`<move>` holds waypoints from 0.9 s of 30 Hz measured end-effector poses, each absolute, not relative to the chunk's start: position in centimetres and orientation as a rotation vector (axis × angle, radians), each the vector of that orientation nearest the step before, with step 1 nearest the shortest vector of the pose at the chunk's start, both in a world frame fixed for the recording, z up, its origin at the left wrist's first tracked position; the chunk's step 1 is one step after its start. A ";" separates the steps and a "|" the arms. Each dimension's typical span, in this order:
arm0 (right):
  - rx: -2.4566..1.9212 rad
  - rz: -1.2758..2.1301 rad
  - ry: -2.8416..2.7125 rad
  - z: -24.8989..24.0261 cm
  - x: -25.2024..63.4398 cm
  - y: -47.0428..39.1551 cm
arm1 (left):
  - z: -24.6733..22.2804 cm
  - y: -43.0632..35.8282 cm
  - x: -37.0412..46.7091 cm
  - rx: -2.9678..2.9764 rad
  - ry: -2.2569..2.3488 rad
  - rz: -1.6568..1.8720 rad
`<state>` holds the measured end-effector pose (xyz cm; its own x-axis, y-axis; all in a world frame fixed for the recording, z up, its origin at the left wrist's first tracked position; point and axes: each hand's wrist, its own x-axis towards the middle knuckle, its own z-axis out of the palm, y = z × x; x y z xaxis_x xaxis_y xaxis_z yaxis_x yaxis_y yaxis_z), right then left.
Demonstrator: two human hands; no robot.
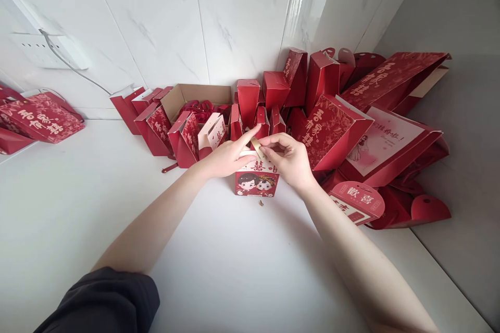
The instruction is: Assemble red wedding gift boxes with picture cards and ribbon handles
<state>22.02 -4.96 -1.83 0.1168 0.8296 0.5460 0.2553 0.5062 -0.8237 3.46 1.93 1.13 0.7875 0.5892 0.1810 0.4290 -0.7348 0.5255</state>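
Observation:
A small gift box (257, 185) with two cartoon faces on its red front and a white upper part with red characters stands upright on the white table. Above its top, my right hand (288, 158) pinches a short gold ribbon (256, 146) between thumb and fingertips. My left hand (229, 158) is at the box's upper left, index finger stretched out beside the ribbon and thumb reaching across the box top. Its other fingers are partly hidden. A tiny gold-brown piece (261, 203) lies just in front of the box.
Many red gift boxes and bags stand behind and to the right, including a tall box (248, 101). An open cardboard box (172, 101) holds dark red ribbons (199, 110). More red bags (47, 117) lie at far left. A grey cable (74, 65) runs down the tiled wall.

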 end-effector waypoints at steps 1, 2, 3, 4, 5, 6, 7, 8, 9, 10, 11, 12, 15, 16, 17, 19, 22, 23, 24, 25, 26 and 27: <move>-1.000 0.526 -1.437 -1.9 22.1 -4.9 | 1.1 2.0 3.5 2.516 0.763 0.464; -0.990 0.501 -1.444 -1.9 22.1 -4.9 | 1.0 2.0 3.4 2.515 0.761 0.457; -0.980 0.477 -1.457 -1.9 22.3 -4.8 | 1.0 2.0 3.4 2.507 0.755 0.451; -0.975 0.461 -1.478 -1.9 22.4 -4.8 | 1.0 2.0 3.4 2.493 0.746 0.449; -0.976 0.455 -1.510 -1.9 22.6 -4.7 | 1.1 1.9 3.4 2.477 0.738 0.450; -0.985 0.460 -1.550 -1.9 22.8 -4.7 | 1.1 1.9 3.4 2.462 0.733 0.453; -1.002 0.469 -1.592 -1.8 23.0 -4.8 | 1.2 1.8 3.5 2.451 0.732 0.454; -1.023 0.481 -1.634 -1.6 23.2 -4.8 | 1.3 1.7 3.5 2.446 0.739 0.453; -1.046 0.491 -1.673 -1.5 23.5 -4.9 | 1.4 1.6 3.5 2.446 0.750 0.449; -1.068 0.500 -1.706 -1.3 23.6 -5.0 | 1.5 1.6 3.5 2.450 0.765 0.441; -1.083 0.505 -1.731 -1.2 23.8 -5.0 | 1.6 1.5 3.5 2.454 0.782 0.433; -1.089 0.507 -1.751 -1.0 23.9 -5.1 | 1.6 1.5 3.5 2.461 0.798 0.423; -1.064 0.515 -1.773 -0.9 24.0 -5.1 | 1.6 1.6 3.5 2.477 0.810 0.408; -1.048 0.522 -1.774 -1.0 23.9 -5.1 | 1.6 1.6 3.5 2.478 0.793 0.410; -1.034 0.529 -1.776 -1.0 23.8 -5.1 | 1.5 1.7 3.5 2.479 0.773 0.411; -1.013 0.536 -1.796 -1.0 23.7 -5.1 | 1.4 1.8 3.5 2.481 0.747 0.406; -1.013 0.529 -1.852 -0.9 23.5 -5.3 | 1.0 2.1 3.5 2.472 0.747 0.425; -1.024 0.529 -1.865 -0.9 23.5 -5.3 | 0.9 2.1 3.5 2.469 0.745 0.439; -1.037 0.528 -1.874 -0.8 23.5 -5.4 | 0.8 2.2 3.5 2.467 0.741 0.452; -1.050 0.524 -1.877 -0.7 23.5 -5.4 | 0.7 2.2 3.5 2.469 0.738 0.463; -1.060 0.517 -1.873 -0.7 23.5 -5.5 | 0.7 2.3 3.4 2.479 0.740 0.466; -1.064 0.509 -1.861 -0.7 23.5 -5.5 | 0.6 2.3 3.4 2.491 0.746 0.466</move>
